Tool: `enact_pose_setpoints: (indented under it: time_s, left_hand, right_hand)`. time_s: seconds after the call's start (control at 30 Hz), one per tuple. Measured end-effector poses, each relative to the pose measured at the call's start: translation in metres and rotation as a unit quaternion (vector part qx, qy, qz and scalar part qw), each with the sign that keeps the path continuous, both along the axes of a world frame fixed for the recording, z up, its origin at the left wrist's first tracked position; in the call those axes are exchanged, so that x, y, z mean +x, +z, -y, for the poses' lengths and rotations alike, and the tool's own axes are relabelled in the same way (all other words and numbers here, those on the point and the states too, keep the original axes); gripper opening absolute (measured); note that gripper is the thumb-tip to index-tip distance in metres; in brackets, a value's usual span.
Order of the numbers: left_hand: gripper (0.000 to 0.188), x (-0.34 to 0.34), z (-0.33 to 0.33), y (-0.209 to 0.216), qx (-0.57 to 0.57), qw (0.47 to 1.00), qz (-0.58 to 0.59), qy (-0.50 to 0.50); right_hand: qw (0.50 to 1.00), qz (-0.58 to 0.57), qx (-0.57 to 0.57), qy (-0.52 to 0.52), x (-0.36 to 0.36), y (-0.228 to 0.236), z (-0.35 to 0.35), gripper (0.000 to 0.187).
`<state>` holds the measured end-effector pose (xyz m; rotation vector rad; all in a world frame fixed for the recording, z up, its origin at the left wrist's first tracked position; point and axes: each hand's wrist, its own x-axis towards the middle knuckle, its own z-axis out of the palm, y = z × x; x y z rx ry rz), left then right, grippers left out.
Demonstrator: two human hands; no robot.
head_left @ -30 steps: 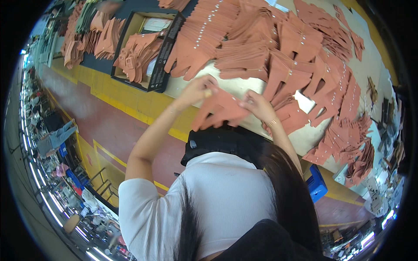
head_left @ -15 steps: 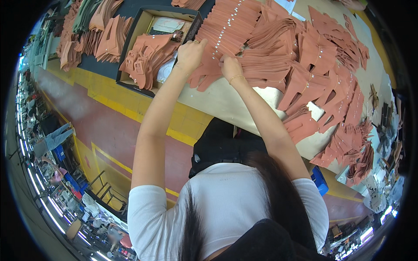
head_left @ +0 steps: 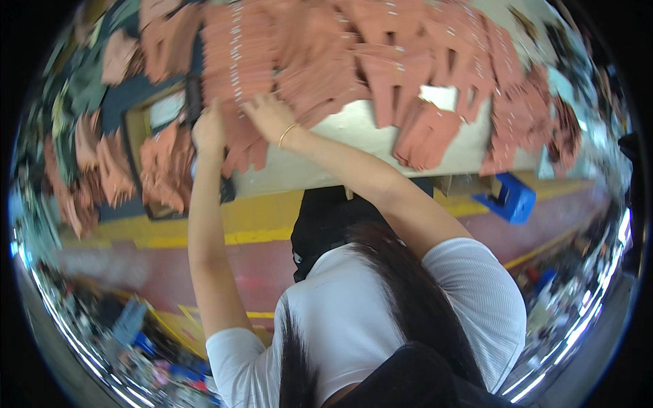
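A long row of overlapping salmon glove-shaped pieces (head_left: 238, 41), with small white tags along it, lies on the table in front of me. My left hand (head_left: 209, 130) is at the row's near left edge, its fingers closed on a glove piece there, though motion blurs them. Over the near end of the same row, my right hand (head_left: 270, 117) has its fingers apart, touching the pieces. Finger-like ends of the lowest piece (head_left: 246, 155) hang below the hands, near the table edge. A bracelet (head_left: 287, 134) circles my right wrist.
Left of my left arm stands a dark open box (head_left: 136, 126) holding more salmon pieces (head_left: 165, 170). Further tagged bundles (head_left: 394, 75) spread to the right, beside the pale table edge (head_left: 326, 153). A blue bin (head_left: 511, 198) is below the table at right.
The whole view has turned, so table and box now appear further left. My right hand's fingers have loosened from a pinch; both hands stay at the row's near end.
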<state>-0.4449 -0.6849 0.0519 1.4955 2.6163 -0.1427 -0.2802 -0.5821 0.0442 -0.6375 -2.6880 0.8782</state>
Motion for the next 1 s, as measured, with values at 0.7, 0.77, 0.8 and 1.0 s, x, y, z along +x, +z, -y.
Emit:
enact_pose_setpoints:
  time_s: [0.7,0.77,0.8,1.0]
  left_hand:
    - [0.026,0.29,-0.134,0.051,0.17,0.89,0.355,-0.23]
    - [0.03,0.314,-0.158,0.036,0.18,0.876,0.378,-0.24]
    - [0.031,0.324,-0.168,0.03,0.172,0.885,0.359,-0.241]
    - [0.035,0.359,-0.205,0.005,0.129,0.93,0.238,-0.248]
  right_hand:
    - [0.947,0.146,0.027,-0.285,0.398,0.007,-0.161,0.014]
    - [0.946,0.097,-0.083,-0.298,0.402,0.01,-0.162,0.013]
    - [0.937,0.076,-0.141,-0.31,0.405,0.011,-0.161,0.012]
    - [0.915,0.069,-0.27,-0.293,0.418,0.001,-0.182,0.012]
